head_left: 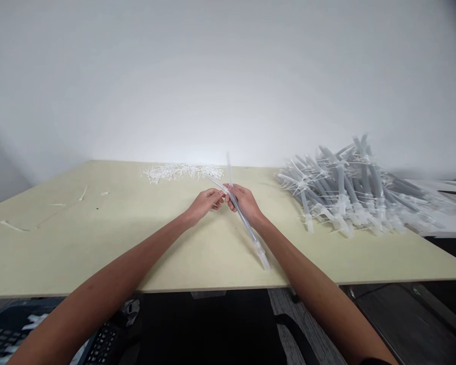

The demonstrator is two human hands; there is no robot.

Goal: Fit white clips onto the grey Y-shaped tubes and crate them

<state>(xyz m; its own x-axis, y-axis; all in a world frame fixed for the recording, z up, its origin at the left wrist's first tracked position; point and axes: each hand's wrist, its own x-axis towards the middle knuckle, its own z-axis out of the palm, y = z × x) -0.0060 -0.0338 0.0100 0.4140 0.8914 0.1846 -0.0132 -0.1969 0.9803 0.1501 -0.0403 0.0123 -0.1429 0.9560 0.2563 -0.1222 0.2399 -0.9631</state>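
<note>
A translucent grey plastic tube (248, 226) with a pale fitting (263, 257) at its lower end slants above the table in front of me. My right hand (245, 201) is closed around its upper part. Close against it, my left hand (207, 201) has its fingertips pinched together beside the tube; what they grip is too small to make out. Above the hands, one pale end points to the upper left, and a thin whitish strip (229, 167) stands upright. The fingers hide the place where these meet.
A heap of small white cable ties (178, 171) lies at the table's (110, 253) back edge. To the right is a large pile of similar grey tubes with fittings (344, 187). White scraps (13, 226) lie at left. A dark basket (11, 324) stands below the table.
</note>
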